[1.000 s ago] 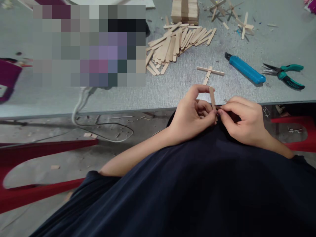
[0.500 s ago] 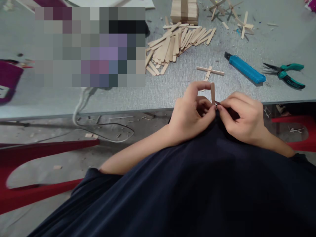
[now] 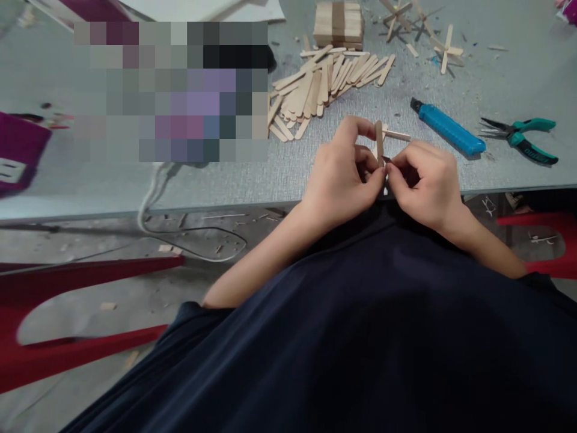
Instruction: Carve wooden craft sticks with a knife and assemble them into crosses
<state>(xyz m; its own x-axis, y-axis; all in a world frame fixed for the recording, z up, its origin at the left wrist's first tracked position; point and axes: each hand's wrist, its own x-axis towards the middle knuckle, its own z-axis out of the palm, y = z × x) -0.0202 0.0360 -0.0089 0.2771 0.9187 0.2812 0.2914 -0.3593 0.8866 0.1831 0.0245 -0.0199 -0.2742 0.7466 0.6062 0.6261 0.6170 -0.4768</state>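
My left hand (image 3: 338, 171) is closed on a wooden craft stick (image 3: 379, 139), held nearly upright just above the table's front edge. Its index finger bends over the stick's top end, and the thumb presses near the bottom. From the right, my right hand (image 3: 428, 183) pinches a small dark pointed piece (image 3: 386, 160) against the stick's lower part. Whether that piece is a blade or a splinter I cannot tell. Behind the hands lies a cross of joined craft sticks (image 3: 399, 135), partly hidden by my fingers and the held stick.
Beyond the hands spreads a heap of loose craft sticks (image 3: 311, 90), with a banded bundle (image 3: 338, 25) behind. To the right lie a blue box cutter (image 3: 453, 127) and green-handled needle-nose pliers (image 3: 518, 132). Star-shaped stick pieces (image 3: 446, 49) stand farther back. A cable (image 3: 146, 201) hangs over the edge.
Both hands have moved up and slightly left, carrying the stick from the table's edge to over the tabletop. They now cover more of the stick cross. The grip looks the same.
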